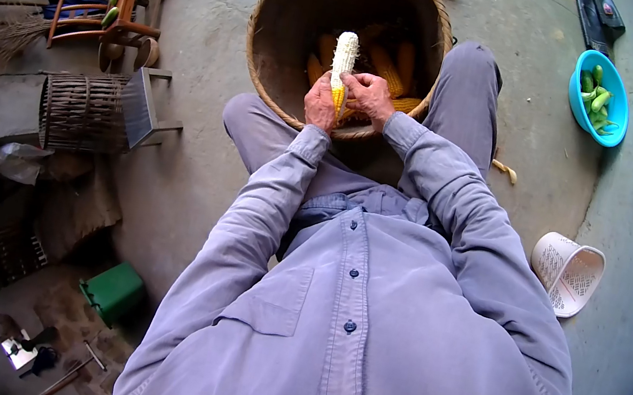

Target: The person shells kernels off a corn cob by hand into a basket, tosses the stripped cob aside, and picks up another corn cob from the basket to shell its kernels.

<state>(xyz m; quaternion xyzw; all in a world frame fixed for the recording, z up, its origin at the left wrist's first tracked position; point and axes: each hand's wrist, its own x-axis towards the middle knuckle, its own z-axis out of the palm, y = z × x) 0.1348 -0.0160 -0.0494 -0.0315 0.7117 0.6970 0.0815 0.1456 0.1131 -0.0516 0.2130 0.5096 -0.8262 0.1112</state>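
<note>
Over the near rim of a round woven basket point(253, 85), my left hand point(321, 104) is wrapped round the lower end of a corn cob point(345, 54). The cob stands roughly upright in view, its upper part bare and whitish, with yellow kernels left at the lower end. My right hand point(371, 97) is closed against the cob's right side, fingertips at the edge of the kernels; whether loose kernels are in it is hidden. Several yellow corn cobs point(385, 70) lie inside the basket, beneath and beyond my hands.
My knees flank the basket. At the right are a blue bowl point(618, 94) of green vegetables and a white perforated basket point(551, 260). Leftward are a wooden chair point(81, 21), a wicker basket point(82, 110), a metal-topped stool point(139, 107) and a green bin point(112, 291).
</note>
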